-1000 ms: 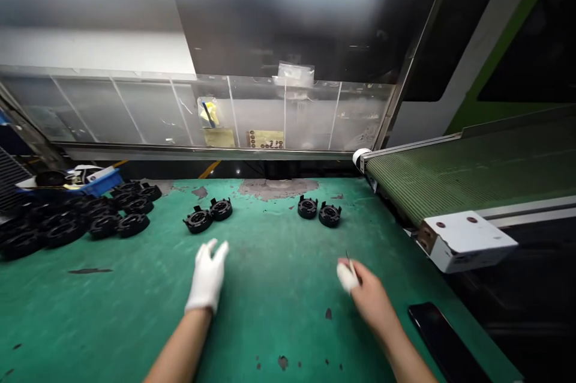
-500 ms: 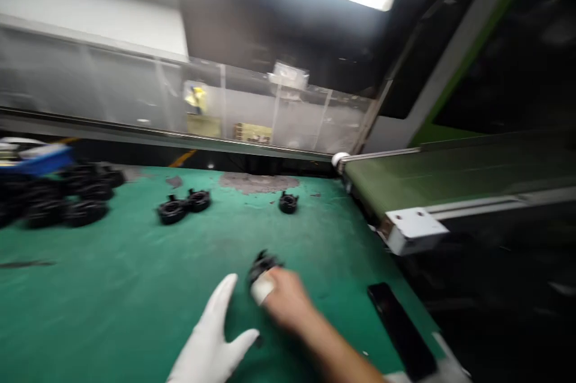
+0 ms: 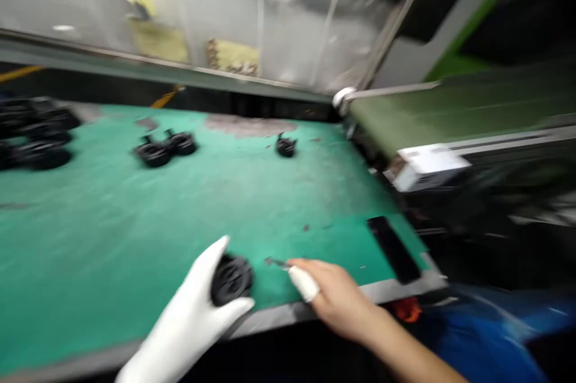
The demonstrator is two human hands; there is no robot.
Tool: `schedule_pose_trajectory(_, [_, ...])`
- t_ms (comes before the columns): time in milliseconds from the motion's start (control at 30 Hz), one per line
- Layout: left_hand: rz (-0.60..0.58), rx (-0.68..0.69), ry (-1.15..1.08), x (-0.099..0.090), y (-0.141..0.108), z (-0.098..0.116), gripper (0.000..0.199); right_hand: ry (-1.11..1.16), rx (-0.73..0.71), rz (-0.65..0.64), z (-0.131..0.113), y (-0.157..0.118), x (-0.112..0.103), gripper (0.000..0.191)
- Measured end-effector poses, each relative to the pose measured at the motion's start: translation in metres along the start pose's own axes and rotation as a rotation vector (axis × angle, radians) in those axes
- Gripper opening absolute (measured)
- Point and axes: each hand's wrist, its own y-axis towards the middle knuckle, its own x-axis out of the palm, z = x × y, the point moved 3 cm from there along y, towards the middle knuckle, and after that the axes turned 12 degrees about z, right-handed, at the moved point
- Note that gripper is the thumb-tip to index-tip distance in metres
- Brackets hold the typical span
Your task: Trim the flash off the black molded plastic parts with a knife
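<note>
My left hand [image 3: 195, 302], in a white glove, curls around a round black plastic part [image 3: 232, 280] close to the table's front edge. Thumb and fingers touch its two sides. Just right of it, my right hand [image 3: 333, 296] is bare except for a white cover on one digit. Its fingertips pinch a small, thin, greyish piece [image 3: 278, 263], whose tip points toward the black part; blur hides its exact kind. A gap separates the piece from the black part.
Two black parts [image 3: 166, 147] sit together mid-table on the green mat [image 3: 112, 215], with another black part [image 3: 285, 146] farther right. A pile of them [image 3: 40, 137] lies far left. A dark phone [image 3: 393, 250] rests at right, below a green conveyor belt [image 3: 405, 113].
The round black part, earlier at my right hand, is now in my left. My right hand has moved right and pinches a thin piece. The view has tilted down.
</note>
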Motion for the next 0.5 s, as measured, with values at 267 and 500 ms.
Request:
schedule_pose_trajectory(267, [-0.08, -0.087, -0.075, -0.003, -0.026, 0.003, 0.097, -0.189, -0.275, -0.152, -0.015, -0.012, 0.029, 0.045])
schedule_pose_trajectory(500, [-0.054, -0.039, -0.105, -0.006, -0.026, 0.001, 0.099, -0.515, -0.365, -0.117, -0.024, -0.003, 0.031, 0.044])
